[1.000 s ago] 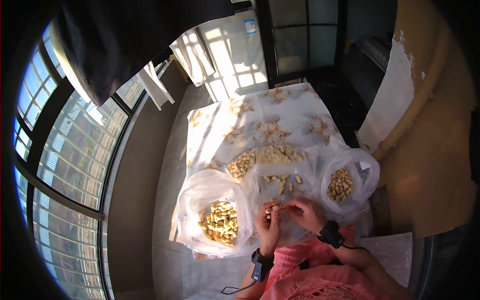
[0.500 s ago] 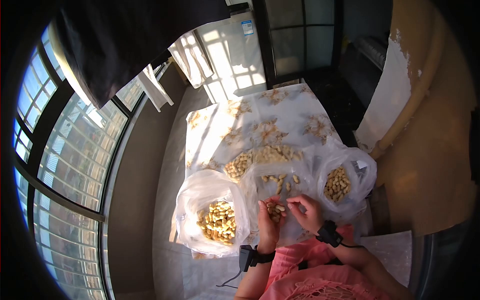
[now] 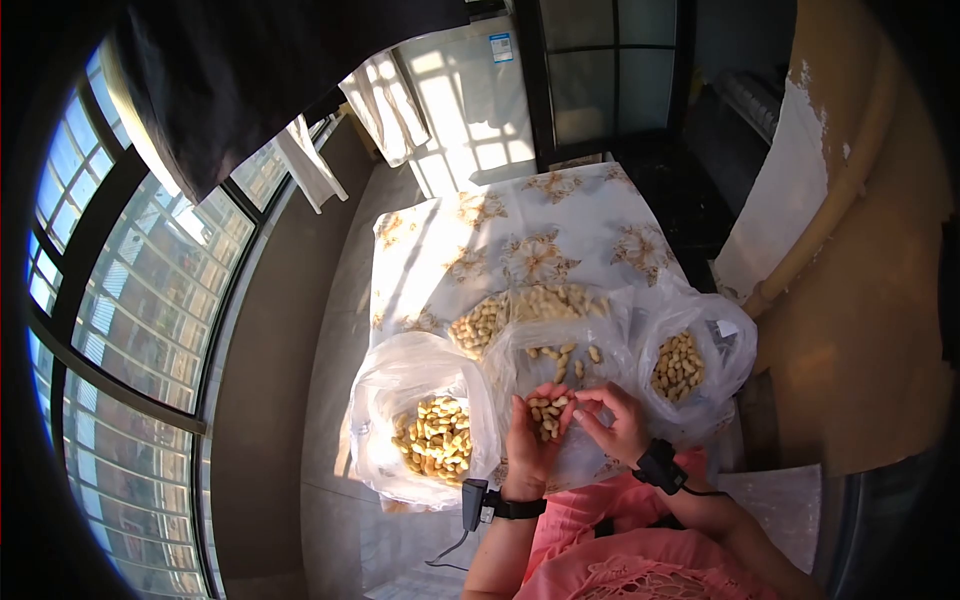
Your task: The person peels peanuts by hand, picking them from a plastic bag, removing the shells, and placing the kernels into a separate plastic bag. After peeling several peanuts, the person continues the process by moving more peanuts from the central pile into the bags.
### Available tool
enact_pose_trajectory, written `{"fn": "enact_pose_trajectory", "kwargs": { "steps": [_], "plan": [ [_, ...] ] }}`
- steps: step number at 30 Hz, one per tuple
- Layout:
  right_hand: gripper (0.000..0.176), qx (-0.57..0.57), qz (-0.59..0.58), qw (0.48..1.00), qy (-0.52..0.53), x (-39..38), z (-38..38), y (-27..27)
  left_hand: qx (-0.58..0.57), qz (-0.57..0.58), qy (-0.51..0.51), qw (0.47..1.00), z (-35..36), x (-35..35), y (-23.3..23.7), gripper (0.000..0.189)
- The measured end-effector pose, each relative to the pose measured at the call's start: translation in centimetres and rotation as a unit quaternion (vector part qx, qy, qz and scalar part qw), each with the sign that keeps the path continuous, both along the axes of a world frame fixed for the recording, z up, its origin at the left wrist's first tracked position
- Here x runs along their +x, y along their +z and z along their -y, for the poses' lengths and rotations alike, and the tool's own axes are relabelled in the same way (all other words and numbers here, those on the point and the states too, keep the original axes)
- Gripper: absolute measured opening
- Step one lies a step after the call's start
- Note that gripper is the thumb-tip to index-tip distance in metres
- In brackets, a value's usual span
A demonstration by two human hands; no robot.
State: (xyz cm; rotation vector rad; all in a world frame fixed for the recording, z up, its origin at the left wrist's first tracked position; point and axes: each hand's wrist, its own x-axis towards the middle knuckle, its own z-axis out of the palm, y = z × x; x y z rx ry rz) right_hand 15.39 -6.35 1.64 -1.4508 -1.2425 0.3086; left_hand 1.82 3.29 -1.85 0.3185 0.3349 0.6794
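Peanuts [image 3: 547, 412] lie in a small heap in your left hand [image 3: 528, 445], which is turned palm up and cupped loosely around them, just over the near edge of the middle bag [image 3: 560, 340]. Your right hand [image 3: 620, 425] is close beside it, fingertips [image 3: 585, 397] bent in to touch the heap, though whether they grip a nut cannot be told. The left bag [image 3: 400, 385] holds more nuts beside your left hand and the right bag [image 3: 728, 345] lies past your right hand, all on the flowered cloth [image 3: 520, 225]
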Motion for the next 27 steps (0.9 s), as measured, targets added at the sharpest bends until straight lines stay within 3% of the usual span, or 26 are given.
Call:
{"fn": "enact_pose_trajectory", "kwargs": {
  "steps": [6, 9, 12, 15, 20, 27],
  "plan": [
    [0.033, -0.042, 0.012, 0.999, 0.016, -0.1, -0.5, 0.4, -0.014, -0.039, 0.020, 0.999, 0.2, 0.4, 0.0, 0.054],
    [0.035, -0.017, 0.114, 0.993, -0.002, -0.2, -1.1, 0.4, -0.007, -0.040, -0.004, 0.999, -0.1, 0.0, -0.1, 0.053],
    [0.033, -0.085, 0.043, 0.995, 0.018, -0.3, -0.9, 0.2, -0.005, -0.045, -0.023, 0.999, -0.3, -0.1, 0.1, 0.053],
    [0.028, -0.049, 0.079, 0.996, 0.008, 0.0, -1.0, -0.7, -0.012, -0.041, -0.029, 0.999, -0.2, -0.1, 0.7, 0.052],
    [0.013, -0.031, 0.011, 0.999, 0.001, -0.1, -1.0, -0.2, -0.028, -0.058, -0.021, 0.998, -0.2, 0.1, 1.8, 0.051],
    [0.012, -0.026, -0.009, 1.000, -0.009, 0.1, -0.8, -0.5, -0.061, -0.031, -0.013, 0.998, -0.5, -0.3, 1.9, 0.049]
  ]
}}
